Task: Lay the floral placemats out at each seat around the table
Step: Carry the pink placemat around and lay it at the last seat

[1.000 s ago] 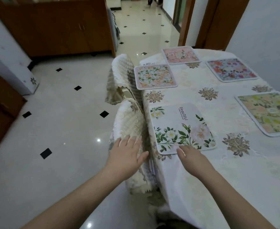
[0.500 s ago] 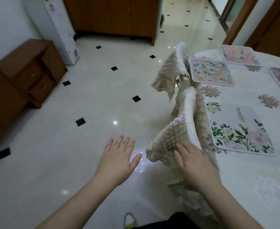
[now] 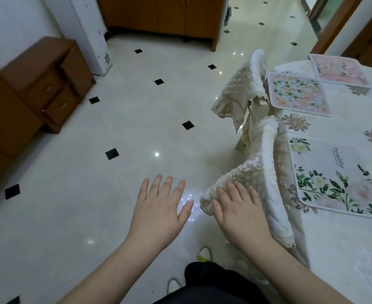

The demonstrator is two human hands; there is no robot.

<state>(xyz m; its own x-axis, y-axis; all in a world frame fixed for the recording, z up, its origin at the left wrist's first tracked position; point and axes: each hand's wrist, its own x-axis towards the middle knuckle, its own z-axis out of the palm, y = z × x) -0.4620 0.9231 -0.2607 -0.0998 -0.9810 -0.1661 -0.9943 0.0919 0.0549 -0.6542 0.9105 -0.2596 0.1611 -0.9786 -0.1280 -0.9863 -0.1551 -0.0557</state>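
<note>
Three floral placemats lie on the table (image 3: 345, 255) at the right: a white one with green leaves (image 3: 334, 178) nearest, an orange-flowered one (image 3: 297, 94) behind it, and a pink one (image 3: 338, 70) at the far end. My left hand (image 3: 161, 207) hovers over the floor, fingers spread, holding nothing. My right hand (image 3: 240, 211) rests flat, fingers apart, on the cream cover of the near chair back (image 3: 259, 172), left of the white placemat.
A second covered chair (image 3: 244, 88) stands farther along the table's left side. A brown drawer unit (image 3: 49, 84) and a white appliance (image 3: 88, 34) stand at the left, a wooden cabinet (image 3: 163, 16) at the back. Tiled floor lies between. My shoes show below.
My view has swung left, away from the table. My right hand left the white placemat's edge and now lies on the chair cover; my left hand came off the chair and hangs over the floor.
</note>
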